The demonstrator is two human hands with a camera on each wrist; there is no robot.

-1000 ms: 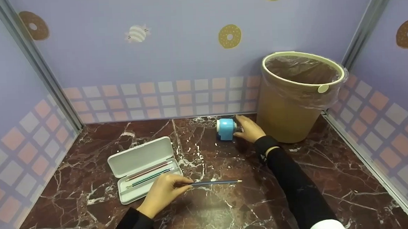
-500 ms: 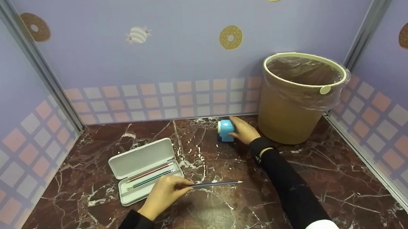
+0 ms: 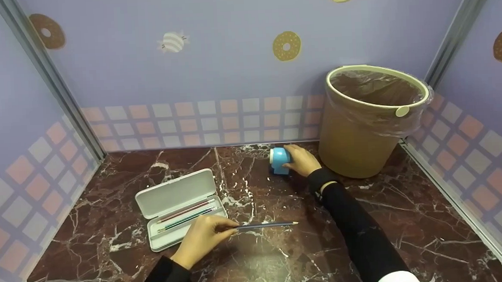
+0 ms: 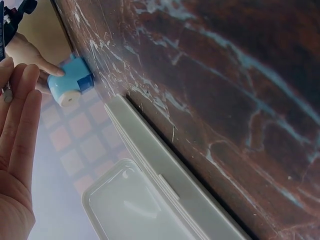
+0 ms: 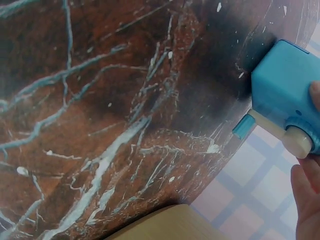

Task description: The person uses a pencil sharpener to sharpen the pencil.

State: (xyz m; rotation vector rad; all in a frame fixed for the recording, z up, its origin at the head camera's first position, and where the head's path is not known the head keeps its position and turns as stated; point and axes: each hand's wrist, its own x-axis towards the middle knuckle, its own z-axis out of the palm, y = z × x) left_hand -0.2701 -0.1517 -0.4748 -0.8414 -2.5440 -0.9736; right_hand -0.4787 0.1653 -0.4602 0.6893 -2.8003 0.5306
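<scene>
My left hand (image 3: pixel 204 238) pinches the rear end of a dark pencil (image 3: pixel 268 224) between thumb and fingertips; its sharpened tip points right. In the left wrist view, the pencil's end (image 4: pixel 7 95) shows between the fingers. Farther back on the table, my right hand (image 3: pixel 303 160) grips a blue crank pencil sharpener (image 3: pixel 281 160) from its right side. A cream crank arm (image 5: pixel 270 125) with a blue knob shows in the right wrist view, where only some fingers appear. Beside the left hand lies an open white pencil case (image 3: pixel 174 194), holding a red pencil (image 3: pixel 184 212) and a green pencil (image 3: pixel 186 220).
A tall yellowish waste bin (image 3: pixel 354 144) with a clear plastic liner stands at the back right, close to the right hand. Patterned walls (image 3: pixel 230 73) enclose the back and sides of the dark marbled table (image 3: pixel 410 235). Small white specks lie near the sharpener.
My right hand has moved slightly left and closed in around the pencil sharpener's right side. The left hand and its pencil have stayed in place.
</scene>
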